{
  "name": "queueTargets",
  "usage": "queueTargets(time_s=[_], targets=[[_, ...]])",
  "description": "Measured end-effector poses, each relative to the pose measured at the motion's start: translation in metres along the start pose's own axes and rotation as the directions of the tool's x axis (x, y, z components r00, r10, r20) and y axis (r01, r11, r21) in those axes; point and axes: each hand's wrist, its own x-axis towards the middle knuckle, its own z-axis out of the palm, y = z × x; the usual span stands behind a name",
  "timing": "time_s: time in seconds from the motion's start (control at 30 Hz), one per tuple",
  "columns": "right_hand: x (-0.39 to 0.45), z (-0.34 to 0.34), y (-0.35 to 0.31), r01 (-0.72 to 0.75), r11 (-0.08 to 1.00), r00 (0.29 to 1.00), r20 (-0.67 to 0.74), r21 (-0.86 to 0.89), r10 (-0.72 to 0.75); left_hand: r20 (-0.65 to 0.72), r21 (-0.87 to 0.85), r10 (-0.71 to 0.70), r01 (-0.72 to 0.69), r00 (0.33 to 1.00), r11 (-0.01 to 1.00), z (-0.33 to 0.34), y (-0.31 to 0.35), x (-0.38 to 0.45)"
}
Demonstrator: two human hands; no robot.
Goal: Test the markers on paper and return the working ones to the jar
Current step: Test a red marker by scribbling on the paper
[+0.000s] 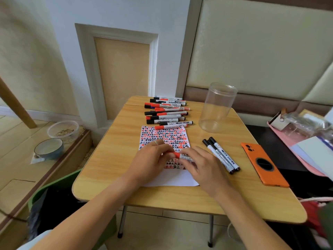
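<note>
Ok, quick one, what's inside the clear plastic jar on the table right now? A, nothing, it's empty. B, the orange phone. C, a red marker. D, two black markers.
A: the clear jar stands upright with nothing showing through its walls. The two black markers lie on the table near it, and both hands hold the red marker over the paper.
</note>
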Motion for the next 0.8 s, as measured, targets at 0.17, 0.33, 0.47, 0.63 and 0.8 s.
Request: queueTargets(time_s=[0.17,0.33,0.47,0.63,0.8], targets=[[0.001,0.000,-0.003,0.095,0.991,0.995,0.013,-0.096,-0.094,0.159,-0.115,0.040,-0.022,0.986,0.993,0.005,0.003,0.001],[0.003,-0.001,-0.009,0.057,0.993,0.997,0.061,-0.106,-0.051,0.174,0.066,0.012,-0.023,0.985,0.998,0.009,0.003,0.005],[0.008,-0.005,-0.006,0.045,0.990,0.998,0.038,-0.134,-0.040,0.154,0.031,0.049,-0.055,0.987,0.998,0.009,0.008,0.008],[0.009,-0.006,-0.005,0.021,0.993,0.994,0.112,-0.114,-0.008,0.143,-0.021,0.070,-0.068,0.987,0.997,0.007,0.008,0.011],[0.010,-0.007,-0.004,0.031,0.993,0.990,0.139,-0.110,-0.016,0.122,-0.045,0.105,-0.100,0.987,0.994,0.010,0.006,0.010]])
